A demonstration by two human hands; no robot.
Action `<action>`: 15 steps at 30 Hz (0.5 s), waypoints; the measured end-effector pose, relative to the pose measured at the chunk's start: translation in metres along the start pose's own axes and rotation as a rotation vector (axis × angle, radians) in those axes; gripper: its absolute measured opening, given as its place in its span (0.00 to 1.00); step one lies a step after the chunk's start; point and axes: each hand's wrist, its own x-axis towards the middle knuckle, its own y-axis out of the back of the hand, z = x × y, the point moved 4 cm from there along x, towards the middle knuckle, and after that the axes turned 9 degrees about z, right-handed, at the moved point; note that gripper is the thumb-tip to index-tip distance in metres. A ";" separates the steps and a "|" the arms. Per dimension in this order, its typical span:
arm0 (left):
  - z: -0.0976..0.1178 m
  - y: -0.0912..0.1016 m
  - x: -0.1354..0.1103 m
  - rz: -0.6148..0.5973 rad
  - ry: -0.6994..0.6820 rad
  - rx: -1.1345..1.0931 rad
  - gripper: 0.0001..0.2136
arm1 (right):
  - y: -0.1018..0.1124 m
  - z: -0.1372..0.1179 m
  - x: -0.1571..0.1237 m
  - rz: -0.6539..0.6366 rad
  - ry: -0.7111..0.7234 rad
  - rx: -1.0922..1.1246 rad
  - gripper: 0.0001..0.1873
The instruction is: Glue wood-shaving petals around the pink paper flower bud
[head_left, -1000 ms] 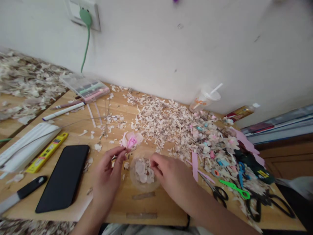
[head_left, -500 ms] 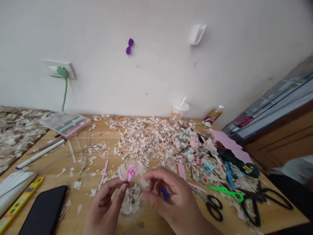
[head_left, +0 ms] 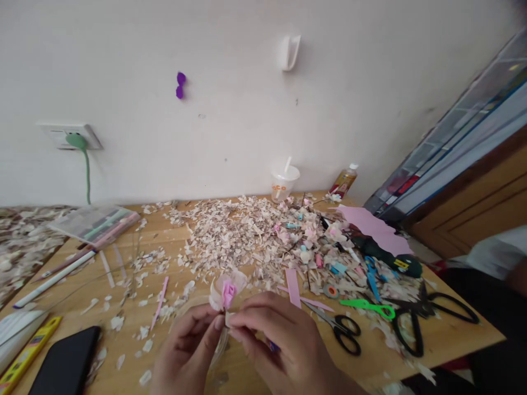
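A small paper flower with a pink centre and cream outer petals is held up just above the wooden table. My left hand pinches its base from the left, fingers closed. From the right, my right hand closes on the same base with thumb and fingertips; a small dark blue bit shows under its fingers. A clear shallow dish lies partly hidden beneath both hands.
A heap of pale paper scraps covers the table's middle. Scissors, green-handled scissors and large black scissors lie right. A plastic cup and glue bottle stand by the wall. A black phone and pens lie left.
Both hands lifted from the dish of petals and came together on the flower's base. My view tilted up and panned right, showing more wall.
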 end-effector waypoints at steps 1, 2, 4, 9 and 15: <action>0.001 -0.001 0.000 -0.003 0.004 0.009 0.23 | 0.002 0.000 0.000 -0.012 0.021 -0.016 0.09; 0.001 -0.002 0.000 0.000 0.005 0.019 0.24 | 0.003 -0.001 -0.001 -0.025 0.037 -0.036 0.09; 0.003 -0.004 -0.001 0.007 0.005 0.039 0.24 | 0.005 0.000 -0.002 -0.039 0.050 -0.079 0.08; 0.001 -0.006 -0.001 0.020 -0.015 0.068 0.23 | 0.006 0.003 -0.003 -0.031 0.018 -0.109 0.05; -0.010 -0.004 0.001 0.010 -0.012 0.048 0.20 | 0.005 0.005 0.002 -0.006 0.050 -0.157 0.06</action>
